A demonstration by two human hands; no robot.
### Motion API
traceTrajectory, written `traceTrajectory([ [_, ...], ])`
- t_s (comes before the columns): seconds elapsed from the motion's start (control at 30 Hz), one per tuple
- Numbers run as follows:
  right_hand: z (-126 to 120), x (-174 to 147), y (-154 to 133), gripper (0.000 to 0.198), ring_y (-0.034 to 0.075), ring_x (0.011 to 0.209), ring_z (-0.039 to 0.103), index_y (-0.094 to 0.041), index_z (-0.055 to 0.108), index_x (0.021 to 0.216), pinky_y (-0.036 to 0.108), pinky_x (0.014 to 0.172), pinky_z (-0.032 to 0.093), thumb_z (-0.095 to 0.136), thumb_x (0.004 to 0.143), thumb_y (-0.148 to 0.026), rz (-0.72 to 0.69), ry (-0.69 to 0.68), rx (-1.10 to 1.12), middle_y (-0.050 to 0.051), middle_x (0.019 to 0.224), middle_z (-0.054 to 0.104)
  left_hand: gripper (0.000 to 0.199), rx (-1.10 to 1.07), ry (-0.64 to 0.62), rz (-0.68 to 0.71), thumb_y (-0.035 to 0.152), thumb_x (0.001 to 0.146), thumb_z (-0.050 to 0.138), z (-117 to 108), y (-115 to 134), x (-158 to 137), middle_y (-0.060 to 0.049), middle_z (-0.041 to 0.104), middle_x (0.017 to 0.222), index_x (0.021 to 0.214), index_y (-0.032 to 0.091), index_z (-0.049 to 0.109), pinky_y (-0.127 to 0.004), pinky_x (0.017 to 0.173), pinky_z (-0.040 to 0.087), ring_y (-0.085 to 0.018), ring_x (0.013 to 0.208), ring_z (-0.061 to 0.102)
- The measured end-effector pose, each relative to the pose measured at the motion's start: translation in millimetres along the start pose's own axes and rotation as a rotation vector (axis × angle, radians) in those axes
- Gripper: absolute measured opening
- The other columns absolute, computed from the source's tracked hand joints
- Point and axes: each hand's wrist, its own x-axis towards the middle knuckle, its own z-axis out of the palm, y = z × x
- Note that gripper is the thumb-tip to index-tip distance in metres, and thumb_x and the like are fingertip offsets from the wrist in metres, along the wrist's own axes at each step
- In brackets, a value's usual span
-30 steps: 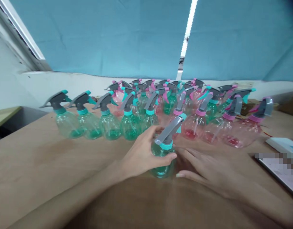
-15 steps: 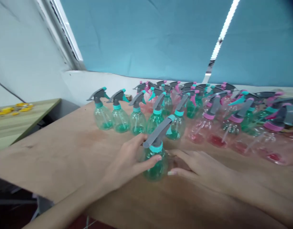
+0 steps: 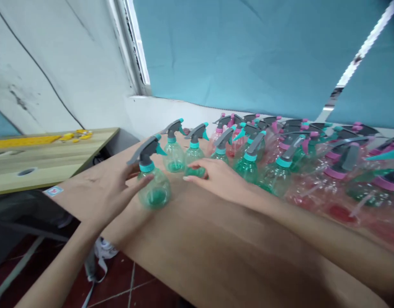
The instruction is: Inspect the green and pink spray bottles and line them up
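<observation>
My left hand [image 3: 119, 192] is round the left side of a clear green spray bottle [image 3: 154, 190] with a grey head and teal collar, its thumb across the front below the collar. The bottle stands upright with a little green in its base. To its right, my right hand [image 3: 217, 175] reaches in with thumb and forefinger apart and nothing between them. Behind those fingers is another green spray bottle [image 3: 194, 150], partly hidden; I cannot tell whether they touch it. A further green spray bottle [image 3: 173, 154] stands at the left end of the row.
Several green and pink spray bottles [image 3: 336, 184] crowd the right and back of the brown table [image 3: 197, 231]. At the left, a lighter wooden table [image 3: 39, 160] carries yellow pieces [image 3: 76, 136]. A blue sheet [image 3: 248, 55] hangs behind.
My left hand and its spray bottle have moved left, to the left end of the row. My right hand has come away from that bottle. The view has swung left.
</observation>
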Motion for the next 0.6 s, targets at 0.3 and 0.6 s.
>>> traceTrajectory([
  [0.3,35,83,-13,0.042,0.027,0.094,0.066,-0.01,0.058,0.12,0.04,0.081,0.051,0.059,0.088,-0.038,0.224,0.023,0.123,0.013,0.1,0.069,0.034,0.111,0.245,0.03,0.025,0.091,0.054,-17,-74,74,-0.012,0.062,0.124,0.123,0.014,0.052,-0.044,0.1,0.045,-0.028,0.118,0.056],
  [0.6,44,116,-10,0.034,0.022,0.099,0.061,-0.018,0.056,0.121,0.043,0.082,0.053,0.058,0.092,-0.034,0.389,-0.108,0.375,0.009,0.121,0.058,0.032,0.159,0.33,0.054,0.031,0.091,0.058,4,-100,131,-0.009,0.059,0.121,0.12,0.017,0.056,-0.044,0.084,0.054,-0.024,0.102,0.062],
])
